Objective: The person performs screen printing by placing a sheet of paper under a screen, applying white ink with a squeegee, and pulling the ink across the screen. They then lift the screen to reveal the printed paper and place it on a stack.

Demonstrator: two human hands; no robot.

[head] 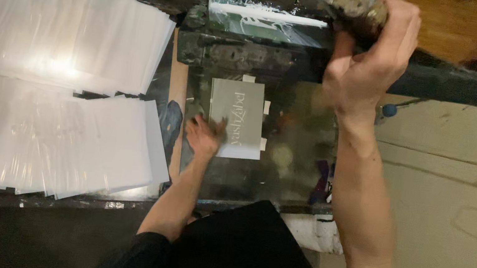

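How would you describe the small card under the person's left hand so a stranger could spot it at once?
Start at the dark printing bench in the middle. The grey card lies flat on it, the left hand touching its lower left edge. Unlike the stacked white sheets alongside, it is single, small, grey and printed.

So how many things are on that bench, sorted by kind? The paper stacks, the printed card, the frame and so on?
Stacks of white sheets: 2, upper stack and lower stack
Grey printed card: 1, under the left hand
Raised printing frame: 1
Ink-smeared tool handle: 1, gripped by the right hand
Total: 5
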